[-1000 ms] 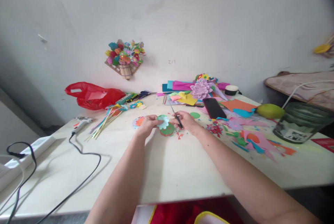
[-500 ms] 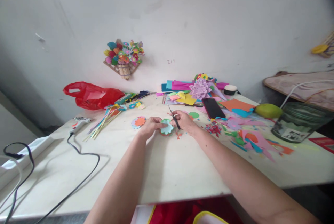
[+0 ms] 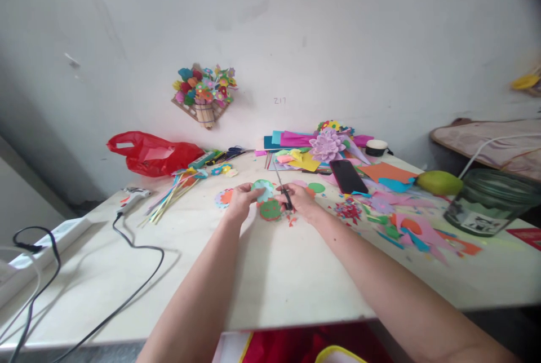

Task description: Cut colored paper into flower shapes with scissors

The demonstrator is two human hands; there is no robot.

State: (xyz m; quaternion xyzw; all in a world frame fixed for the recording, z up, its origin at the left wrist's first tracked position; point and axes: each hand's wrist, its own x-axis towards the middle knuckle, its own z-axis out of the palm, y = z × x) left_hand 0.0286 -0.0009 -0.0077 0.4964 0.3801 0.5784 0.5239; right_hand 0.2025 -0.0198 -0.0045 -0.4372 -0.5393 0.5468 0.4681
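Observation:
Between the thumb and fingers of my left hand is a light blue flower cutout, with a green piece showing at its edge. My right hand is closed around dark-handled scissors, their blades pointing away from me. Just below the held cutout, a green scalloped disc lies on the table over something orange. An orange and lilac flower pair rests left of my left hand. Small orange scraps lie near the scissors.
A glue gun with a trailing cord, thin sticks and a red bag are on the left. To the right are a phone, colored scraps, a green fruit and a glass jar.
The light blue cutout has moved up and slightly left in my left hand, uncovering the green scalloped disc. The scissors stay in my right hand. The whole view has shifted a little.

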